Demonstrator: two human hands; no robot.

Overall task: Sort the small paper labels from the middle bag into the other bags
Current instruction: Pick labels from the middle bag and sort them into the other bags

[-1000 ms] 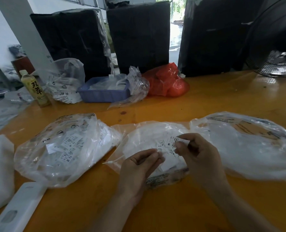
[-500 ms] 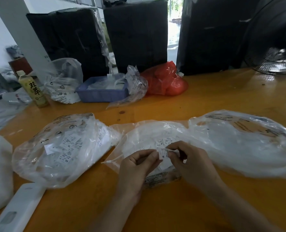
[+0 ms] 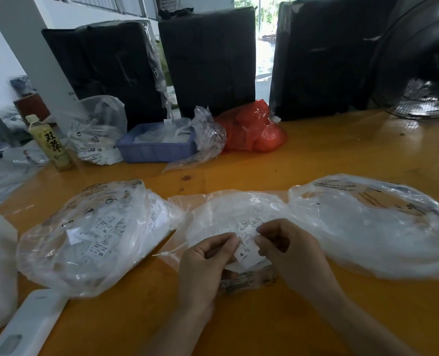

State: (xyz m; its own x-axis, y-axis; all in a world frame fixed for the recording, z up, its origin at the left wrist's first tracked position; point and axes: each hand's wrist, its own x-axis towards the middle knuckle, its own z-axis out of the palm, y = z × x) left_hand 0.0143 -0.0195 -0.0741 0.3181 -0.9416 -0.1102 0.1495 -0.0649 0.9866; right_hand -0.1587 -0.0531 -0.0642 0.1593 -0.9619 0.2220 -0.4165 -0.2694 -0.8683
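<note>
Bright daylight from far doorway (image 3: 263, 34). Shiny glare on plastic bags (image 3: 372, 227) and table (image 3: 341, 155). Edges bent, stretched. Fan (image 3: 424, 62) blurry.

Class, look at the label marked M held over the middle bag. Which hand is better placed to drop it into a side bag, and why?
Probably the right hand: it pinches the label at its upper edge and sits beside the right bag. The left hand only touches the label's left edge.
</note>
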